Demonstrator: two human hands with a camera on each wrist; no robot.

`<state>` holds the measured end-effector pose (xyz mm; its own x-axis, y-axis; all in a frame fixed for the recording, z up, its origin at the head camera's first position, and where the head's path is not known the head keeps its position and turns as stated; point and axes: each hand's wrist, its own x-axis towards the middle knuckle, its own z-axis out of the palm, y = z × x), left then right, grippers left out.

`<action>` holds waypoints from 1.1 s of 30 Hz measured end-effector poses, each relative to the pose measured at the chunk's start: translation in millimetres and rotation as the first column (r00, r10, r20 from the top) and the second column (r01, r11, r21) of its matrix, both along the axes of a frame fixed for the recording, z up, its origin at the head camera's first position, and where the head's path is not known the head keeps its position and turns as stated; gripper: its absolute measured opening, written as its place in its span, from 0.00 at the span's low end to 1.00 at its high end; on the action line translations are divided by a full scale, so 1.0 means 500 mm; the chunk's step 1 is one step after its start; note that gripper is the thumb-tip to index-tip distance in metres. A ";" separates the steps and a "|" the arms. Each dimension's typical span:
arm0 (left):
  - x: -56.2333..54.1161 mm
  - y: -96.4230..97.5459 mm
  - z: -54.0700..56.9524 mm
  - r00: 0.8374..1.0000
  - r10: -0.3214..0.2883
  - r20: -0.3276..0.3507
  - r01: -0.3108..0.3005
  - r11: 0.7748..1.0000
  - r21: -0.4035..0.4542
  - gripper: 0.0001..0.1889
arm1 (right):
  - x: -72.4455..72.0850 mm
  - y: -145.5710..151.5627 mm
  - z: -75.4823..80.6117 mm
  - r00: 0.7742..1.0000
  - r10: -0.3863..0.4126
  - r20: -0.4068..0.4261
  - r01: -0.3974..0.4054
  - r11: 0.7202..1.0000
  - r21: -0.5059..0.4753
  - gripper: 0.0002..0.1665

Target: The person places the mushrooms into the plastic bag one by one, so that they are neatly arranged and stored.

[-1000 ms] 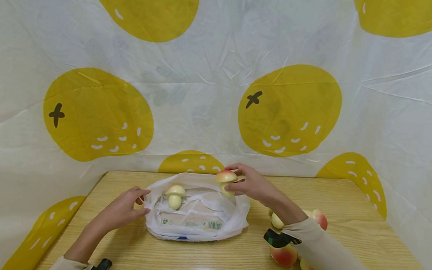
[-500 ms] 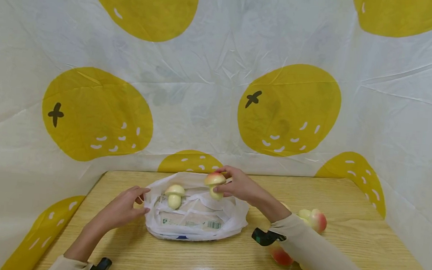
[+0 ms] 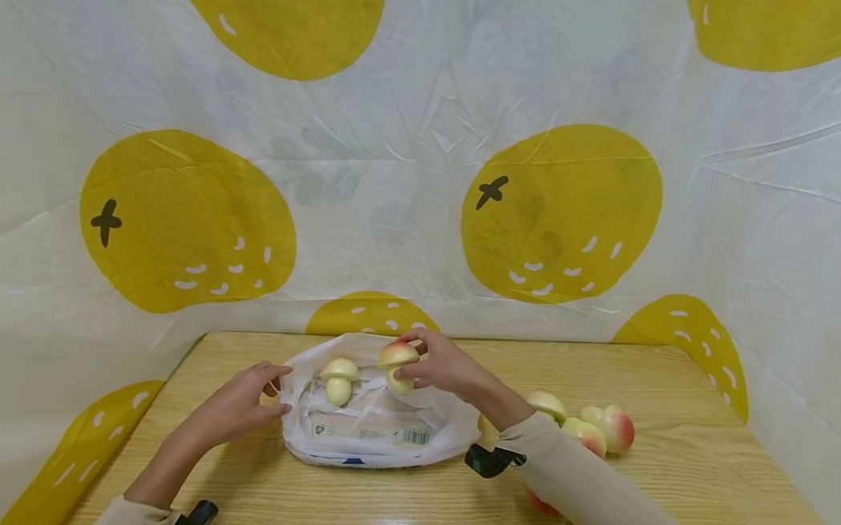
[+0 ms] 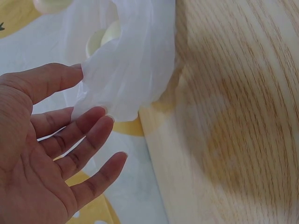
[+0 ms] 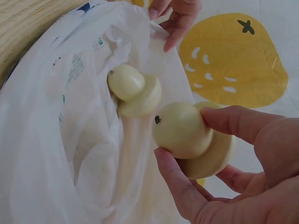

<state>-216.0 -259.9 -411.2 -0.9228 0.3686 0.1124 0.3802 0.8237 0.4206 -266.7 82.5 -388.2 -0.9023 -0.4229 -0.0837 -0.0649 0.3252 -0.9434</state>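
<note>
A white plastic bag (image 3: 445,449) lies mouth up on the table, with green print and a barcode showing inside. My left hand (image 3: 241,404) is at its left rim; in the left wrist view the thumb and fingers are spread apart against the thin plastic. Over the bag's mouth my right hand (image 3: 443,364) holds a toy mushroom (image 3: 396,356) with a red-tinged cap. The right wrist view shows thumb and fingers pinching its pale stem (image 5: 180,130). Inside the bag, left of it, rests another cream toy mushroom (image 3: 339,382).
Several more toy mushrooms (image 3: 618,429) sit on the wooden table (image 3: 673,503) to the right, partly covered by the right sleeve (image 3: 587,489). Behind the table hangs a pale cloth (image 3: 393,237) printed with large yellow fruit.
My right hand has moved left and slightly down with the mushroom, from the bag's right rim to over its middle. My left hand has stayed at the left rim.
</note>
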 end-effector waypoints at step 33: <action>0.006 0.005 0.007 1.000 -0.003 -0.010 0.003 1.000 0.007 0.28 | -0.022 -0.087 -0.084 0.996 -0.079 -0.035 0.082 0.993 0.091 0.32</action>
<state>-213.1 -257.5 -407.7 -0.9206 0.3703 0.1240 0.3866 0.8196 0.4227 -277.5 39.2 -430.3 -0.9359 -0.3407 -0.0902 -0.0640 0.4158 -0.9072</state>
